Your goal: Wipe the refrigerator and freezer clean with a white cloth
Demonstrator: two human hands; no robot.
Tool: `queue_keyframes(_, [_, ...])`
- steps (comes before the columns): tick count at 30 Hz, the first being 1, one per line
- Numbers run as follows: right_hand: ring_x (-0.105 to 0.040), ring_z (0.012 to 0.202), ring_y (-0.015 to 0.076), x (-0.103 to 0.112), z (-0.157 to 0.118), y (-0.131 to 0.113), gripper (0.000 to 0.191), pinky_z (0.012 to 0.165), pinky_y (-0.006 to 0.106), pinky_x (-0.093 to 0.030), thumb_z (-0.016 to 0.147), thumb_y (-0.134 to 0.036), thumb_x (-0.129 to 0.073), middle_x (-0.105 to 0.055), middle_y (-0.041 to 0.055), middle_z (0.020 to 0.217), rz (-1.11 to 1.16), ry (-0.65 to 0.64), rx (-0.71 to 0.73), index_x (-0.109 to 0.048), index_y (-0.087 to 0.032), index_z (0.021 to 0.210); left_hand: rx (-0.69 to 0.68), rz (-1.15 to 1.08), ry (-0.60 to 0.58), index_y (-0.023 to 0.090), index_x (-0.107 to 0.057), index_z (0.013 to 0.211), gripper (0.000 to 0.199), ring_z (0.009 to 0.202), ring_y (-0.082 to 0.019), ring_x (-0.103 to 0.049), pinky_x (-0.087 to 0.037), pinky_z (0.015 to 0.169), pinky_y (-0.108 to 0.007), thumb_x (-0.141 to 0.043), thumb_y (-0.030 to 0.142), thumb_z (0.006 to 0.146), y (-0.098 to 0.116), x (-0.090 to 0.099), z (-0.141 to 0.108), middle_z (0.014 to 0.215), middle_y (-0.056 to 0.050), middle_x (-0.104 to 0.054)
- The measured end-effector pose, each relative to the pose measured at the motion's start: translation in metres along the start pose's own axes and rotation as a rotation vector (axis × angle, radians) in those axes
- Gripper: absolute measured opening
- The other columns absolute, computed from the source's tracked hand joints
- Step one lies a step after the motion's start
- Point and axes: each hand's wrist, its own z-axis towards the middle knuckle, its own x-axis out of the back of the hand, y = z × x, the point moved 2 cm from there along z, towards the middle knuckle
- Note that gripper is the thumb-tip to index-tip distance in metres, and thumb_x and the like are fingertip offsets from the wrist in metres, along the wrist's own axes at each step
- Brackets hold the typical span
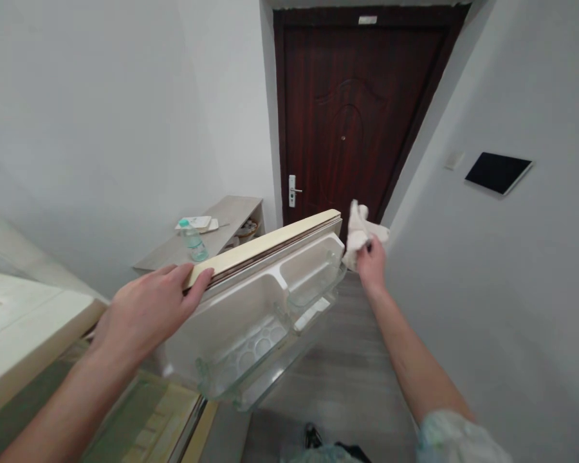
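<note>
An open fridge door (pixel 270 243) juts out across the middle, its inner side towards me. Clear plastic door shelves (pixel 251 373) hang on it, one with round egg hollows in its floor. My left hand (pixel 157 308) grips the door's top edge near the hinge side, thumb on the near side and fingers over the top. By the door's free end, my right hand (pixel 372 260) holds a crumpled whitish cloth (pixel 359 235), fingers closed round its lower part. The cloth hangs close to the door's outer corner; whether it touches cannot be made out.
Behind the door stands a low cabinet (pixel 234 209) with a clear bottle (pixel 193 239) and a white box (pixel 195 224) on top. A dark red entrance door (pixel 352 116) closes the far end. The fridge body (pixel 33 321) is at lower left, grey floor (pixel 342 366) below.
</note>
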Motion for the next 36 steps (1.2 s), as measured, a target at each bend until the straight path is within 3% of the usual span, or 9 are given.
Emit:
queue_keyframes(2, [-0.061, 0.091, 0.0213, -0.027, 0.004, -0.026, 0.029, 0.090, 0.034, -0.050, 0.094, -0.041, -0.059, -0.071, 0.0087, 0.097, -0.223, -0.124, 0.094, -0.070, -0.015, 0.100, -0.006, 0.004, -0.005, 0.024, -0.062, 0.097, 0.061, 0.085, -0.031, -0.072, -0.040, 0.067, -0.038, -0.015, 0.061, 0.106, -0.001, -0.001, 0.000, 0.094, -0.009, -0.073])
queue_keyframes(5, [-0.059, 0.100, 0.0251, -0.064, -0.026, -0.056, 0.021, 0.096, 0.038, -0.047, 0.099, -0.025, -0.050, -0.069, 0.0145, 0.105, -0.443, -0.181, 0.215, -0.067, -0.013, 0.100, -0.028, 0.030, 0.004, 0.023, -0.063, 0.099, 0.060, 0.085, -0.032, -0.072, -0.039, 0.066, -0.038, -0.014, 0.058, 0.106, -0.001, -0.001, 0.000, 0.094, -0.010, -0.073])
queue_keyframes(7, [-0.058, 0.103, 0.0258, -0.085, -0.064, -0.076, 0.019, 0.096, 0.037, -0.046, 0.101, -0.022, -0.050, -0.069, 0.0150, 0.109, -0.455, -0.284, 0.329, -0.067, -0.013, 0.104, -0.041, 0.037, 0.031, 0.021, -0.064, 0.098, 0.060, 0.086, -0.032, -0.072, -0.039, 0.066, -0.039, -0.015, 0.057, 0.106, 0.000, -0.002, -0.001, 0.094, -0.011, -0.073])
queue_keyframes(10, [-0.058, 0.106, 0.0248, -0.107, -0.122, -0.113, 0.016, 0.096, 0.035, -0.046, 0.103, -0.024, -0.056, -0.070, 0.0111, 0.110, -0.377, -0.579, 0.584, -0.069, -0.015, 0.107, -0.035, 0.013, 0.087, 0.020, -0.065, 0.095, 0.062, 0.090, -0.034, -0.072, -0.040, 0.067, -0.039, -0.018, 0.059, 0.106, 0.001, -0.002, -0.002, 0.096, -0.012, -0.074])
queue_keyframes(13, [-0.060, 0.109, 0.0241, -0.112, -0.143, -0.136, 0.015, 0.098, 0.035, -0.045, 0.102, -0.024, -0.062, -0.072, 0.0078, 0.111, -0.339, -0.793, 0.743, -0.071, -0.016, 0.111, -0.016, -0.019, 0.117, 0.021, -0.067, 0.093, 0.062, 0.089, -0.033, -0.073, -0.040, 0.067, -0.039, -0.019, 0.058, 0.106, 0.001, -0.001, -0.003, 0.095, -0.011, -0.074])
queue_keyframes(20, [-0.057, 0.108, 0.0281, -0.101, -0.109, -0.124, 0.020, 0.096, 0.039, -0.045, 0.100, -0.013, -0.057, -0.070, 0.0137, 0.111, -0.538, -0.595, 0.559, -0.073, -0.011, 0.112, -0.072, 0.001, 0.116, 0.015, -0.069, 0.098, 0.067, 0.089, -0.035, -0.072, -0.043, 0.068, -0.041, -0.007, 0.042, 0.107, 0.002, 0.001, -0.005, 0.093, -0.015, -0.073])
queue_keyframes(28, [-0.053, 0.109, 0.0240, -0.138, -0.209, -0.161, 0.021, 0.097, 0.036, -0.046, 0.106, -0.021, -0.050, -0.067, 0.0109, 0.113, -0.197, -0.806, 0.979, -0.070, -0.015, 0.110, -0.134, 0.057, 0.123, 0.013, -0.069, 0.105, 0.072, 0.088, -0.037, -0.071, -0.042, 0.066, -0.042, -0.002, 0.040, 0.106, 0.005, 0.004, -0.007, 0.095, -0.018, -0.072])
queue_keyframes(31, [-0.053, 0.112, 0.0250, -0.149, -0.237, -0.153, 0.022, 0.103, 0.037, -0.046, 0.106, -0.025, -0.049, -0.066, 0.0126, 0.116, -0.179, -0.885, 0.903, -0.068, -0.014, 0.111, -0.115, 0.045, 0.124, 0.013, -0.068, 0.105, 0.069, 0.090, -0.037, -0.071, -0.043, 0.067, -0.042, -0.005, 0.041, 0.106, 0.004, 0.003, -0.007, 0.095, -0.018, -0.072])
queue_keyframes(36, [-0.058, 0.120, 0.0240, -0.169, -0.269, -0.127, 0.036, 0.105, 0.032, -0.049, 0.101, -0.017, -0.051, -0.064, 0.0139, 0.133, -0.251, -1.103, 0.649, -0.060, -0.014, 0.135, -0.074, -0.018, 0.119, 0.016, -0.068, 0.101, 0.065, 0.094, -0.036, -0.072, -0.045, 0.071, -0.041, -0.011, 0.047, 0.107, 0.003, 0.002, -0.008, 0.096, -0.016, -0.073])
